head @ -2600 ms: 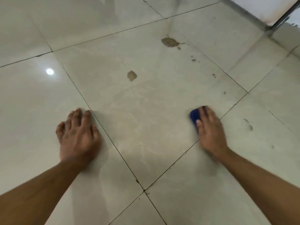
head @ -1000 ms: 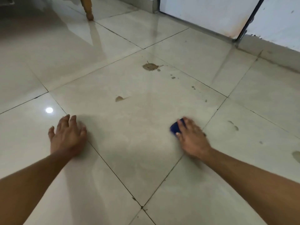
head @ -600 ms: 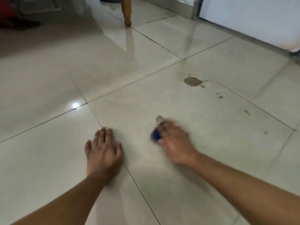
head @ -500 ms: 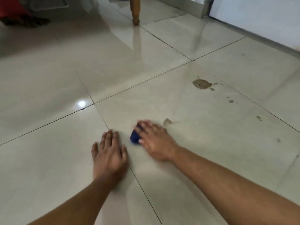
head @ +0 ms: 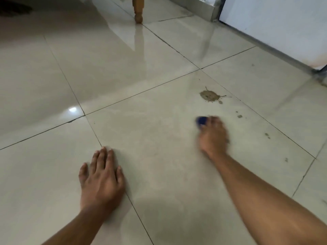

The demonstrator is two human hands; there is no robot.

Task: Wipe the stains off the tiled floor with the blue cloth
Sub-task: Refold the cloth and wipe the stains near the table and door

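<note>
The blue cloth (head: 201, 120) is pressed onto the tiled floor (head: 159, 135) right of centre, on the large tile that fills the middle of the view. Only a small bunched corner of it is seen, at about 10 o'clock from the right hand (head: 213, 137), which covers the rest. The right hand is laid over the cloth palm down, and it is blurred, so whether its fingers lie flat on the cloth or are curled round it cannot be told.

At roughly 12 o'clock from the cloth, a little way up the same tile, a brown splash stain (head: 208, 95) is seen, with thin streaks and a small droplet trailing off its right edge. It is apart from the cloth. At about 2 o'clock from the right hand a few small brown specks (head: 239, 116) are scattered, and more specks (head: 267, 135) lie at 3 o'clock, nearer the grout line.

The left hand (head: 101, 177) is set flat on the floor at about 8 o'clock from the cloth, well apart from it, with fingers straight and slightly spread and nothing held. It rests across a grout line.

At 11 o'clock, far up the floor, a turned wooden furniture leg (head: 138, 9) is stood on the tiles, its reflection drawn below it. At 1 o'clock a white door (head: 276, 23) is seen along the wall.
</note>
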